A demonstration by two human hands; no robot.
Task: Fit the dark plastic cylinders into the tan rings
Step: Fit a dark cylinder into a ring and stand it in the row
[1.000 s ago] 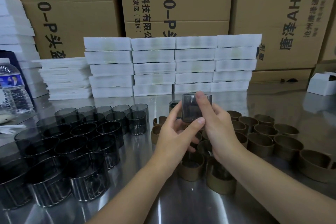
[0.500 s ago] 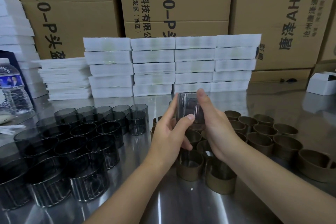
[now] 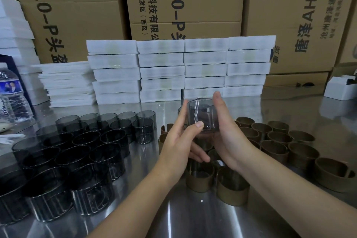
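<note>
A smoky dark translucent cylinder (image 3: pixel 202 116) is held upright above the steel table, between both hands. My left hand (image 3: pixel 179 141) pinches its left wall with thumb and fingers. My right hand (image 3: pixel 227 131) wraps round its right side, the index finger reaching past the top rim. Whether a tan ring sits under the cylinder is hidden by my fingers. Several loose dark cylinders (image 3: pixel 77 150) stand in a group at the left. Empty tan rings (image 3: pixel 274 149) cluster at the right. Two tan rings with cylinders inside them (image 3: pixel 201 177) stand just below my wrists.
Stacks of white foam trays (image 3: pixel 179 71) line the back of the steel table (image 3: pixel 193 218), with cardboard boxes (image 3: pixel 183 2) behind. A water bottle (image 3: pixel 11 98) stands at the far left edge. A small white box (image 3: pixel 340 87) sits at the far right.
The held cylinder has shifted slightly left and lower, and both hands have closed in more tightly round it. Everything on the table stays put.
</note>
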